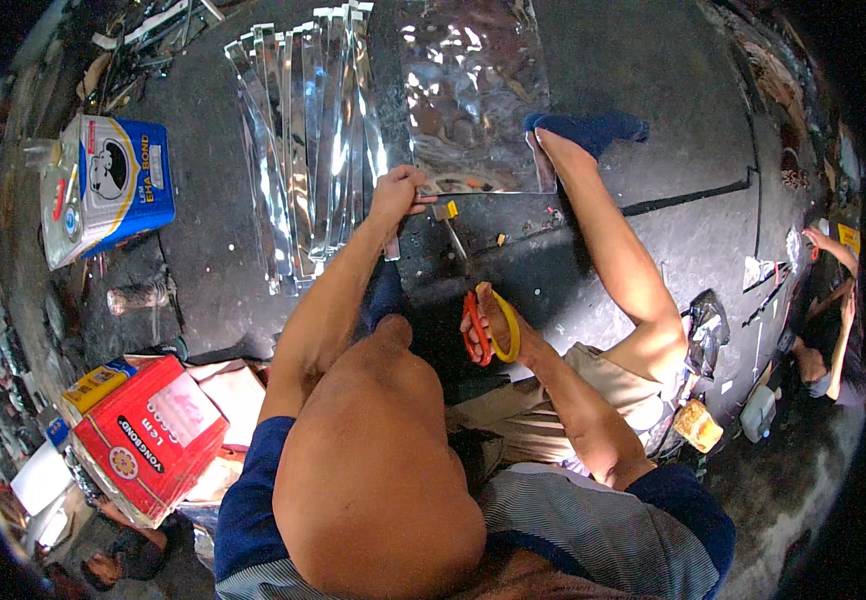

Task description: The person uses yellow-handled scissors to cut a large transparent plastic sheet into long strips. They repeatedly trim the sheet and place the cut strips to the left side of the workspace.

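Observation:
A shiny silver sheet (478, 90) lies on the dark floor ahead of me. Its near left corner is between the fingers of my left hand (398, 195), which is closed on it. Many narrow silver strips (308, 140) lie side by side just left of that hand. My right hand (501, 325) grips scissors by their red and yellow handles (509, 330). The blades (456, 240) point away from me, toward the near edge of the sheet, with a small yellow piece (446, 210) at their tips. My foot in a blue sock (593, 132) rests by the sheet's right edge.
A blue and white tin (118, 185) stands at left, above a dusty jar-like thing (138, 297). Lower left is a red tin (148, 430). At right lie a yellowish block (697, 427) and a black plastic bag (708, 325). Other people (828, 340) sit at the edges.

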A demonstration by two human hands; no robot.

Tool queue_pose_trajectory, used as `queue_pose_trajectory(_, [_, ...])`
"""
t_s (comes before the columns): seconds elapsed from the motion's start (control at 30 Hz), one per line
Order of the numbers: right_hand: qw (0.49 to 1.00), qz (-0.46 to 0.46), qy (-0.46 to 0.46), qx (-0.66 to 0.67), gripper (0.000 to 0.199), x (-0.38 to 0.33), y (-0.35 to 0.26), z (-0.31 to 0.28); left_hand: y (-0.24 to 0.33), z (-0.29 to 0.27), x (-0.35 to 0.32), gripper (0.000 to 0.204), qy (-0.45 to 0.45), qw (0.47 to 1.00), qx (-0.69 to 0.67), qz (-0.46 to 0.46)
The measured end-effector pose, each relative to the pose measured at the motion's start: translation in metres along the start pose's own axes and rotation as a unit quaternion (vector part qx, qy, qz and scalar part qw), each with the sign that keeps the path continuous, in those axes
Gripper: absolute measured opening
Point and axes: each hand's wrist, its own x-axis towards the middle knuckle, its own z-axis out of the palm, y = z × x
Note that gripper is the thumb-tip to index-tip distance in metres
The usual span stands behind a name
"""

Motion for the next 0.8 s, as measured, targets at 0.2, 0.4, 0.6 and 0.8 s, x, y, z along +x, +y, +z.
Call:
queue_pose_trajectory(0.2, [0.999, 0.001, -0.026, 0.019, 0.091, 0.025, 0.007, 0.012, 0.004, -0.015, 0.007, 0.014, -0.036, 0.998, 0.047, 0.008])
queue_pose_trajectory(0.4, [0.998, 0.044, 0.038, 0.016, 0.088, 0.032, -0.017, 0.017, 0.004, -0.005, 0.001, 0.014, -0.057, 0.993, 0.101, -0.029])
queue_pose_trajectory(0.6, [0.998, -0.015, 0.064, -0.003, 0.087, 0.053, -0.002, -0.005, 0.001, -0.002, -0.003, 0.018, -0.033, 0.997, 0.061, -0.015])
queue_pose_trajectory(0.8, [0.995, -0.007, 0.1, -0.013, 0.085, 0.064, -0.005, -0.01, -0.034, 0.011, -0.014, 0.029, -0.019, 0.988, 0.144, 0.048])
